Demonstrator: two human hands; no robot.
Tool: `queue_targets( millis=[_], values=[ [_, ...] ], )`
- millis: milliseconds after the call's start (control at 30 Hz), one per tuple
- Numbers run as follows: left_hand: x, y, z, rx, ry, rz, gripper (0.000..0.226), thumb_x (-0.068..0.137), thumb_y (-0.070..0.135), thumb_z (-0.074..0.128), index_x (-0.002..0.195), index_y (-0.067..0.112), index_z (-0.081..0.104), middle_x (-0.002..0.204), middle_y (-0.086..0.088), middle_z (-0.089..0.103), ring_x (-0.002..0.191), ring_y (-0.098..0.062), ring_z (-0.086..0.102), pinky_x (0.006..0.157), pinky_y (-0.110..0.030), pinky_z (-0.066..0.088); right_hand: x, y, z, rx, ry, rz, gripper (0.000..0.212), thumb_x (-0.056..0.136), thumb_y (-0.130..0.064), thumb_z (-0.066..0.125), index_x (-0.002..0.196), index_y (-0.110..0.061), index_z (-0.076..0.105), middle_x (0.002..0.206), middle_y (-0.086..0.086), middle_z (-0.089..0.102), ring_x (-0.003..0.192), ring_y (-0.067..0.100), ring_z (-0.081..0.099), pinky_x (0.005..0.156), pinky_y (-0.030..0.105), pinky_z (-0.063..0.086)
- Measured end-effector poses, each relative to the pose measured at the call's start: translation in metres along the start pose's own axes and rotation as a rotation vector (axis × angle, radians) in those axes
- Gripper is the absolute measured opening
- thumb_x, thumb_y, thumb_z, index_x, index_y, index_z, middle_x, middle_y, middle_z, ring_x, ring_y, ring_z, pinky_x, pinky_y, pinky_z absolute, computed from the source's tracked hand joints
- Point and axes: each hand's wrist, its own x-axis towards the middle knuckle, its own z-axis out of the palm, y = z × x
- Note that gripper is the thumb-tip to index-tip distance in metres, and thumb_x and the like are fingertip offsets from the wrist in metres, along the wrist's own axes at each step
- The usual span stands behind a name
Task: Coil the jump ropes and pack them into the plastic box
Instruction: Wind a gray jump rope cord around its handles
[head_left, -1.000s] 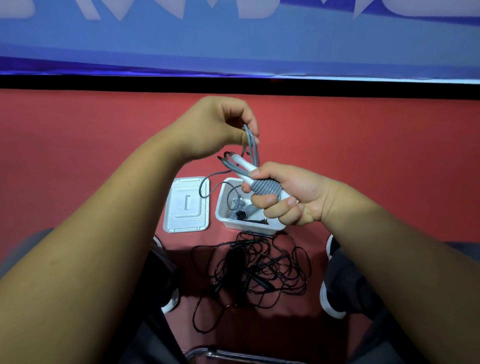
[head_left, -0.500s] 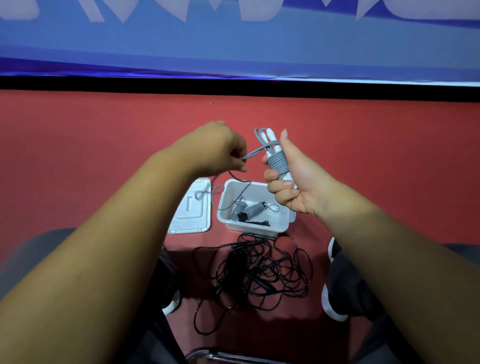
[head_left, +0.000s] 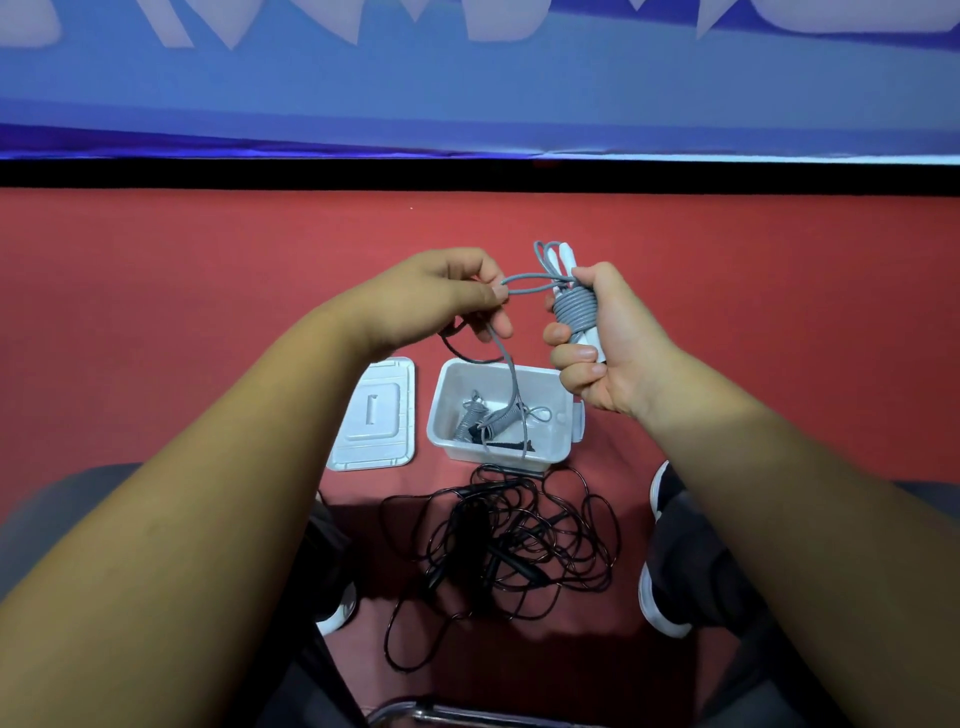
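Grey jump rope (head_left: 574, 310), coiled, in right hand (head_left: 610, 345)

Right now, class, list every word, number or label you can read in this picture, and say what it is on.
No text can be read.
Blue banner: large white shapes cut off by the top edge, unreadable.
Box lid: a raised mark only, no letters visible.

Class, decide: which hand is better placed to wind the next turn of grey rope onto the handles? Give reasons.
Left. The left hand pinches the free length of the grey rope beside the handles; the right hand is occupied, gripping those handles upright.
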Motion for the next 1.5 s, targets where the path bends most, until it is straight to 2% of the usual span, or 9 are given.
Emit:
queue_targets(
  millis=[233,467,633,767,967,1133,1267,1400,1500],
  values=[
    [0.012,-0.010,0.003,0.105,0.126,-0.016,0.010,0.096,0.016,0.073,0.100,0.014,0.064,0.072,-0.014,0.058,0.062,-0.026,0.071,0.063,-0.032,0.051,0.003,-0.004,0.002,-0.032,0.004,-0.036,0.051,0.091,-0.074,0.061,0.096,-0.024,0.056,0.065,-0.004,0.044,0.041,0.006,0.020,0.034,0.015,0.013],
    [0.009,-0.017,0.000,1.044,0.259,-0.241,0.072,0.064,0.094,0.061,0.101,0.032,0.058,0.087,0.010,0.066,0.087,-0.025,0.064,0.076,-0.038,0.054,0.005,-0.004,0.000,0.013,0.046,-0.056,0.043,0.096,-0.065,0.059,0.091,-0.023,0.056,0.064,-0.004,0.044,0.041,0.006,0.020,0.037,0.015,0.010],
    [0.008,-0.017,0.001,0.429,0.107,-0.300,0.075,0.080,0.092,0.048,0.101,0.024,0.073,0.090,0.002,0.066,0.083,-0.019,0.061,0.080,-0.036,0.048,0.009,-0.001,-0.003,0.016,0.074,-0.060,0.044,0.096,-0.066,0.061,0.098,-0.023,0.055,0.064,-0.004,0.045,0.041,0.006,0.022,0.035,0.015,0.013],
    [0.011,-0.023,-0.004,0.004,0.095,-0.294,0.057,0.104,0.065,0.039,0.097,0.022,0.075,0.079,0.006,0.048,0.067,-0.016,0.038,0.060,-0.029,0.035,0.011,-0.003,-0.007,0.022,0.111,-0.059,0.044,0.095,-0.065,0.063,0.097,-0.023,0.054,0.064,-0.004,0.045,0.041,0.006,0.022,0.035,0.015,0.013],
    [0.008,-0.022,-0.004,-0.125,0.082,-0.171,0.020,0.108,0.036,0.054,0.096,0.021,0.063,0.103,-0.007,0.077,0.077,-0.016,0.054,0.063,-0.027,0.043,0.012,-0.003,-0.008,0.030,0.134,-0.065,0.044,0.094,-0.066,0.064,0.095,-0.023,0.053,0.064,-0.004,0.045,0.041,0.006,0.023,0.035,0.015,0.014],
    [0.007,-0.016,-0.005,-0.007,0.088,-0.181,0.042,0.109,0.050,0.045,0.116,0.016,0.069,0.093,-0.006,0.078,0.076,-0.017,0.046,0.065,-0.031,0.037,0.008,-0.009,-0.008,0.048,0.165,-0.088,0.043,0.095,-0.064,0.064,0.094,-0.023,0.052,0.063,-0.005,0.045,0.041,0.005,0.023,0.035,0.016,0.013],
    [0.010,-0.029,-0.006,0.230,0.153,-0.177,0.036,0.112,0.038,0.043,0.108,0.018,0.072,0.093,-0.001,0.079,0.068,0.001,0.058,0.072,-0.031,0.040,0.007,-0.009,-0.009,0.055,0.173,-0.102,0.043,0.095,-0.064,0.064,0.096,-0.023,0.052,0.062,-0.005,0.045,0.041,0.006,0.023,0.035,0.016,0.014],
    [0.019,-0.052,-0.010,0.203,0.377,-0.247,0.030,0.109,0.027,0.047,0.085,0.015,0.060,0.086,-0.008,0.074,0.071,-0.022,0.061,0.077,-0.040,0.055,0.008,-0.010,-0.011,0.101,0.203,-0.122,0.040,0.096,-0.062,0.063,0.096,-0.024,0.054,0.063,-0.004,0.045,0.041,0.006,0.024,0.036,0.016,0.013],
    [0.028,-0.068,-0.020,0.173,0.543,-0.419,0.026,0.105,0.027,0.048,0.095,0.009,0.064,0.102,-0.025,0.072,0.094,-0.039,0.071,0.092,-0.052,0.060,0.008,-0.011,-0.013,0.129,0.216,-0.134,0.036,0.098,-0.060,0.062,0.095,-0.025,0.054,0.063,-0.004,0.046,0.041,0.007,0.024,0.037,0.016,0.012]
  ],
)
